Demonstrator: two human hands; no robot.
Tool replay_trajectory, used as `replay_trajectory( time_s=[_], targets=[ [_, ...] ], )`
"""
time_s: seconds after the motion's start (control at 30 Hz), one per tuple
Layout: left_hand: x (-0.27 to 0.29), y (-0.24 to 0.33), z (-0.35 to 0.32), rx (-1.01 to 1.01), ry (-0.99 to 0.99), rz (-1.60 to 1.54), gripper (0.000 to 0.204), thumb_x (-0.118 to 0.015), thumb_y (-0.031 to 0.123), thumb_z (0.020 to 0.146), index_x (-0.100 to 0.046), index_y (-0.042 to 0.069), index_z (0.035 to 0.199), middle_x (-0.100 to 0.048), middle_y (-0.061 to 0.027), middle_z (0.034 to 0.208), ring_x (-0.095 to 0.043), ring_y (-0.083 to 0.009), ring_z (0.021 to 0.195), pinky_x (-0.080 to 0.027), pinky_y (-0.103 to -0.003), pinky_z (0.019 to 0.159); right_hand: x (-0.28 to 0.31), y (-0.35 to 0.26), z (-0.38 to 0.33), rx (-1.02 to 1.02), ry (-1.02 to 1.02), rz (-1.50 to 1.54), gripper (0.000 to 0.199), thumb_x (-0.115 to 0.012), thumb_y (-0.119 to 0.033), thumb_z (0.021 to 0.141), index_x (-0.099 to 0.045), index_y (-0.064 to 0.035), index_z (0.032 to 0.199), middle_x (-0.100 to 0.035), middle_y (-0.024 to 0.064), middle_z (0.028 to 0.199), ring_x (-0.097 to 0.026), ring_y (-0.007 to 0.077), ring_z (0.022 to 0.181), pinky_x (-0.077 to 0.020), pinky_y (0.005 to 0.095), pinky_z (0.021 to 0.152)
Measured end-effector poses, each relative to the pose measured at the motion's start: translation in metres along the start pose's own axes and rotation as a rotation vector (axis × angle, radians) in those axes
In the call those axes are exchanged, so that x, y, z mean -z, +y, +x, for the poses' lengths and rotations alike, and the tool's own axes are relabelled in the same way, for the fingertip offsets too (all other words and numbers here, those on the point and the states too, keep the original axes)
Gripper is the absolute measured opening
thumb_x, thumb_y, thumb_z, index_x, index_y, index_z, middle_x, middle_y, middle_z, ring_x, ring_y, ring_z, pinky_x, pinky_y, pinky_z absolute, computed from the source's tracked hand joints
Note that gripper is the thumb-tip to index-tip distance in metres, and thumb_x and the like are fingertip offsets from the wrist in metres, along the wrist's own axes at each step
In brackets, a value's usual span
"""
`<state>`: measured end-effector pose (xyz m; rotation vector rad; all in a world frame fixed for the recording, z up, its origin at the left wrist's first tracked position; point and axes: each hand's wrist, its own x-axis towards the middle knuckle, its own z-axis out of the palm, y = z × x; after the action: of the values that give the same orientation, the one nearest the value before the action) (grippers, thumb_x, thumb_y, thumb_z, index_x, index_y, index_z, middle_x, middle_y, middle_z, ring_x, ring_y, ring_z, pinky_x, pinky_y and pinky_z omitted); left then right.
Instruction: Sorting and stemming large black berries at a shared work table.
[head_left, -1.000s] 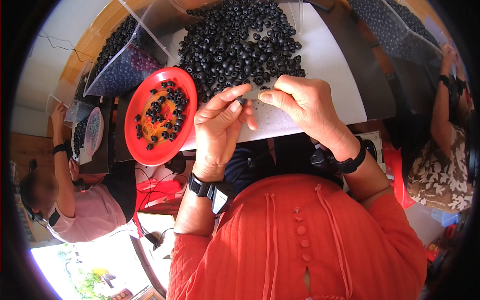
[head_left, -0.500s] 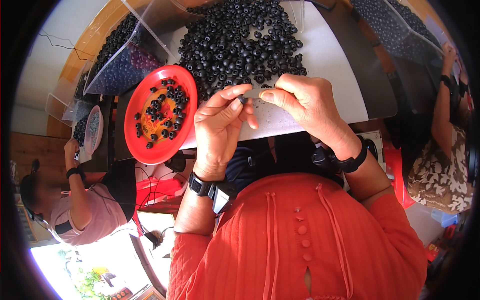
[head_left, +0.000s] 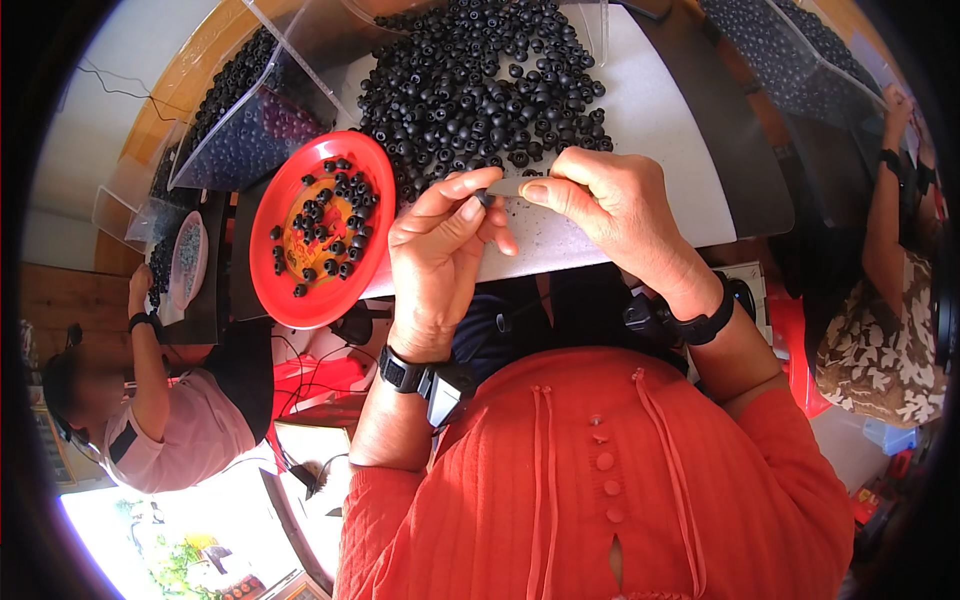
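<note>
At the left side I see a co-worker in a pink shirt, with a dark band on the wrist. Near this person is a pale pink dish. Lower, there is strong white light and some green leaves. At the right is another co-worker in brown-and-white patterned clothing, with a blue plastic box nearby.

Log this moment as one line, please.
left hand: holding small black piece | right hand: holding thin tool at it | red plate: carries black pieces | black pile: beyond hands
</note>
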<state>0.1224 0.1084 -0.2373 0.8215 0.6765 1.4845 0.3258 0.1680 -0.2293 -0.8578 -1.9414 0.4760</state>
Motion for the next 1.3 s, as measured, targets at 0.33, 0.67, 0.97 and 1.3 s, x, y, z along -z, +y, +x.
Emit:
replay_trajectory(
  time_s=[0.33, 0.67, 0.97, 1.3],
  targets=[
    [-0.0004, -0.0012, -0.0005, -0.015, 0.005, 0.012, 0.027, -0.055, -0.003, 0.107, -0.069, -0.009, 0.128, -0.070, -0.0140, 0.105, -0.069, -0.0220, 0.090, -0.061, -0.037, 0.074, -0.0003, 0.0011, -0.0002, 0.025, -0.004, -0.017, 0.045, -0.081, -0.033, 0.093, -0.054, -0.0077, 0.067, -0.051, 0.0101, 0.056, -0.054, 0.0304, 0.050, -0.0399, 0.0426, 0.048],
    [-0.0001, -0.0029, 0.0005, -0.022, 0.005, 0.004, 0.025, -0.054, -0.003, 0.106, -0.070, -0.009, 0.125, -0.070, -0.0134, 0.103, -0.069, -0.0220, 0.086, -0.061, -0.036, 0.072, -0.0029, 0.0035, -0.0010, 0.055, 0.009, -0.025, 0.046, -0.081, -0.034, 0.092, -0.054, -0.0078, 0.067, -0.052, 0.0099, 0.057, -0.055, 0.0302, 0.050, -0.0395, 0.0428, 0.048],
    [-0.0001, -0.0046, 0.0005, -0.031, 0.018, 0.034, 0.026, -0.056, -0.003, 0.106, -0.069, -0.009, 0.127, -0.070, -0.0138, 0.104, -0.069, -0.0213, 0.089, -0.062, -0.037, 0.072, 0.0013, -0.0008, -0.0022, -0.028, 0.050, 0.090, 0.036, -0.082, -0.026, 0.093, -0.062, -0.0058, 0.072, -0.054, 0.0102, 0.057, -0.053, 0.0260, 0.048, -0.0398, 0.0391, 0.048],
    [-0.0015, 0.0024, -0.0027, -0.030, 0.023, 0.042, 0.026, -0.059, -0.002, 0.104, -0.069, -0.009, 0.127, -0.071, -0.0149, 0.105, -0.069, -0.0215, 0.088, -0.062, -0.036, 0.072, -0.0026, 0.0000, -0.0046, 0.031, 0.107, 0.083, 0.032, -0.084, -0.026, 0.092, -0.066, -0.0053, 0.075, -0.055, 0.0097, 0.058, -0.052, 0.0232, 0.049, -0.0405, 0.0371, 0.048]
  ],
)
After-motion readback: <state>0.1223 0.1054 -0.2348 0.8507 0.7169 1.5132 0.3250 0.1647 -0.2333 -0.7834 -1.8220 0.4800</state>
